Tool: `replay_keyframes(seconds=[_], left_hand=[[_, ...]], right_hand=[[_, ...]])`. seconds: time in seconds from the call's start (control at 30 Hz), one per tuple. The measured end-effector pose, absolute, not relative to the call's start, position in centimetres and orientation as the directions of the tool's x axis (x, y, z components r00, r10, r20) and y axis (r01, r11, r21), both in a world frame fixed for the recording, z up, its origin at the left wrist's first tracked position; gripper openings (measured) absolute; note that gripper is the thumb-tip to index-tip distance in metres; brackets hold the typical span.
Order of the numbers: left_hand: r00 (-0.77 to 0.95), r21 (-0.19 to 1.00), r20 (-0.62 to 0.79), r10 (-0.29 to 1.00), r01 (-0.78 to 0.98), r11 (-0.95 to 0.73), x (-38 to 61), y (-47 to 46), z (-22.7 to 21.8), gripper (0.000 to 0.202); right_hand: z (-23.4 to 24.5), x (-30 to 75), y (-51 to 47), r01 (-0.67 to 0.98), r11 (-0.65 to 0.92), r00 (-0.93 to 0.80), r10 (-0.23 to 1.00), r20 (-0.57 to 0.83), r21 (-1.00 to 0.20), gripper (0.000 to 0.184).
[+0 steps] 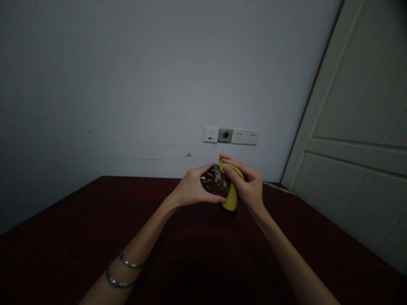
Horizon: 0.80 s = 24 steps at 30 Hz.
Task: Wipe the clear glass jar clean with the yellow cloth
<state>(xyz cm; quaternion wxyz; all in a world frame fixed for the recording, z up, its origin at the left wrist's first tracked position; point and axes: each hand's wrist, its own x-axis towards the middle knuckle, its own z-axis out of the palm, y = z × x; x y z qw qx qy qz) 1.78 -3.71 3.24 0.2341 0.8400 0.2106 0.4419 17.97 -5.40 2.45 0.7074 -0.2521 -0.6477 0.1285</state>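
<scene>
My left hand [193, 186] is curled around a clear, faceted glass vessel [214, 180], its thumb and fingers on opposite sides of it. Whether the vessel is a cup or a bowl I cannot tell. In my right hand [249, 182] is a soft yellow cloth [232, 199], pressed against the right side of the vessel. The cloth bends around the glass, and its lower end hangs below my left fingertips. Both hands are close together above the dark red table, near its far side. Parts of the vessel are hidden by the cloth and fingers.
The dark red tabletop [95, 228] reaches back to a pale wall [143, 84]. Sockets and switch plates [244, 137] sit on the wall just beyond my hands. A light panelled door [359, 127] stands at the right. A thin pale strip [280, 188] lies near the back right corner.
</scene>
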Motion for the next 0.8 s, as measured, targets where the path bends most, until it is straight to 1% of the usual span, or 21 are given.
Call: replay_keyframes(seconds=[0.13,0.17,0.2,0.23,0.37,0.4,0.43,0.47,0.57,0.6,0.63,0.67,0.7,0.8], left_hand=[[0.505,0.659,0.599,0.621,0.130,-0.741,1.9,-3.6,3.0,0.072],[0.500,0.682,0.587,0.636,0.118,-0.722,1.9,-3.6,2.9,0.072],[0.494,0.699,0.578,0.649,0.111,-0.707,1.9,-3.5,2.9,0.072],[0.484,0.709,0.573,0.661,0.112,-0.696,1.9,-3.5,2.8,0.073],[0.444,0.706,0.580,0.683,0.144,-0.693,1.8,-3.4,2.9,0.075],[0.442,0.706,0.581,0.683,0.143,-0.693,1.8,-3.4,2.9,0.074],[0.442,0.710,0.579,0.684,0.139,-0.691,1.8,-3.4,2.9,0.073],[0.441,0.715,0.578,0.687,0.132,-0.687,1.8,-3.3,2.9,0.071],[0.437,0.733,0.575,0.691,0.099,-0.673,1.8,-3.2,2.9,0.064],[0.436,0.736,0.579,0.689,0.084,-0.672,1.7,-3.2,3.0,0.063],[0.435,0.738,0.583,0.686,0.070,-0.671,1.7,-3.2,3.0,0.062],[0.433,0.741,0.585,0.685,0.058,-0.669,1.7,-3.3,3.0,0.063],[0.434,0.746,0.583,0.687,0.050,-0.664,1.6,-3.3,3.1,0.063],[0.453,0.775,0.559,0.694,0.010,-0.631,1.7,-3.3,3.1,0.067]], right_hand=[[2.6,17.8,-6.3,0.239,0.925,-0.044,0.314,0.948,-0.295,0.026],[2.6,17.7,-6.5,0.240,0.937,-0.085,0.281,0.956,-0.254,0.028],[2.6,17.6,-6.5,0.234,0.942,-0.100,0.269,0.958,-0.240,0.029],[2.6,17.6,-6.5,0.225,0.939,-0.088,0.284,0.955,-0.258,0.028],[2.7,17.5,-6.0,0.146,0.866,0.104,0.468,0.878,-0.479,0.018],[2.7,17.5,-6.0,0.135,0.851,0.128,0.493,0.861,-0.508,0.016],[2.6,17.4,-6.0,0.137,0.849,0.128,0.495,0.859,-0.510,0.016],[2.6,17.3,-6.2,0.153,0.859,0.113,0.475,0.873,-0.488,0.017],[2.6,17.0,-6.7,0.215,0.915,-0.001,0.349,0.937,-0.340,0.023],[2.6,17.0,-6.9,0.222,0.927,-0.036,0.317,0.948,-0.302,0.025],[2.6,17.0,-6.9,0.221,0.932,-0.051,0.305,0.951,-0.287,0.026],[2.6,17.0,-6.9,0.210,0.930,-0.040,0.316,0.948,-0.301,0.026],[2.6,17.0,-6.7,0.189,0.921,-0.007,0.347,0.938,-0.340,0.024],[2.5,17.5,-6.0,0.087,0.860,0.108,0.493,0.863,-0.502,0.018]])
